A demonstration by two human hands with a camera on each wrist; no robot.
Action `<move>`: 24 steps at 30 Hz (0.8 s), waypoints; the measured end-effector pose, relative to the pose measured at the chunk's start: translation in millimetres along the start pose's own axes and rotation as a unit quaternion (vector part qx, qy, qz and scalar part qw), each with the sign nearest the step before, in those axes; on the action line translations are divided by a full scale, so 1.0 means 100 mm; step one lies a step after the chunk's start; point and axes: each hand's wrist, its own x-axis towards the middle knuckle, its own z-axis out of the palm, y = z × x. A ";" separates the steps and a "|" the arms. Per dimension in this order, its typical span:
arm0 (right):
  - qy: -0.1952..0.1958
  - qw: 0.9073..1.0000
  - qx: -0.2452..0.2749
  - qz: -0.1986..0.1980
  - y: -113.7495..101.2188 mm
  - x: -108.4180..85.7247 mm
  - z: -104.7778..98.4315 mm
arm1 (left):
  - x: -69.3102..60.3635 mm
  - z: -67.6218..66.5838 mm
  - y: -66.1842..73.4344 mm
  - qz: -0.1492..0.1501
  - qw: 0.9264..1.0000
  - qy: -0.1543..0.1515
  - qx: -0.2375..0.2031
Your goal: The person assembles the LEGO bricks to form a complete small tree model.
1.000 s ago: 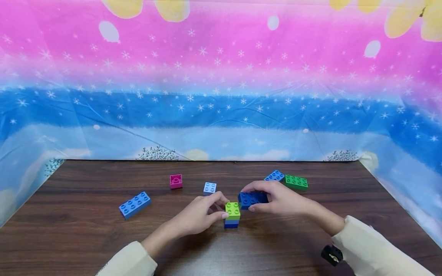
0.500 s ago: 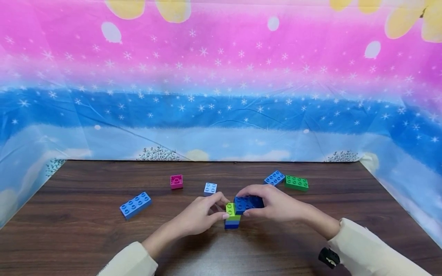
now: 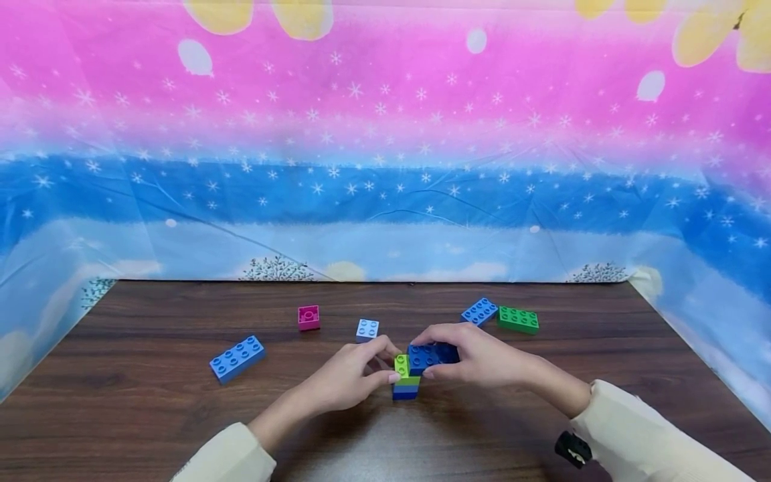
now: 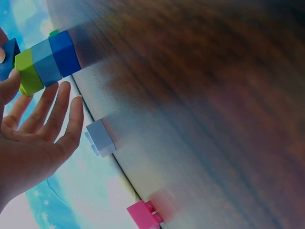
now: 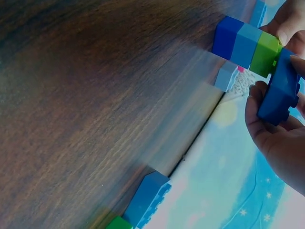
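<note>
A small stack stands upright on the table: a dark blue brick point(image 3: 404, 395) at the bottom, a lighter blue brick point(image 4: 46, 62) in the middle and a lime green brick point(image 3: 400, 368) on top. My left hand point(image 3: 346, 378) steadies it, thumb and fingers pinching the lime brick from the left. From the right, my right hand point(image 3: 494, 355) grips a long dark blue brick point(image 3: 423, 360) over the right half of the lime brick, its other end overhanging. Lime studs show beside it in the right wrist view; whether it is fully seated I cannot tell.
Behind the stack lie a pale blue brick point(image 3: 367, 329) and an overturned pink brick point(image 3: 308, 318). A long blue brick point(image 3: 237, 359) lies at left. Back right, another blue brick point(image 3: 479, 312) lies beside a green brick point(image 3: 519, 320). A patterned cloth point(image 3: 385, 248) hangs behind the table.
My right hand has moved left with the long dark blue brick, from beside the stack onto the lime brick's right half. Since half a second ago little has moved; the left hand keeps its place.
</note>
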 end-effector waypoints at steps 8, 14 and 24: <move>-0.006 1.000 -0.003 0.004 -0.02 0.01 -0.01 | 0.01 0.00 -0.01 -0.005 1.000 -0.001 0.000; -0.007 1.000 -0.010 0.002 -0.02 0.02 -0.02 | 0.01 0.01 -0.01 0.007 1.000 -0.001 0.004; -0.010 1.000 -0.012 0.001 -0.02 0.03 -0.01 | 0.02 0.00 0.00 -0.013 1.000 -0.008 0.006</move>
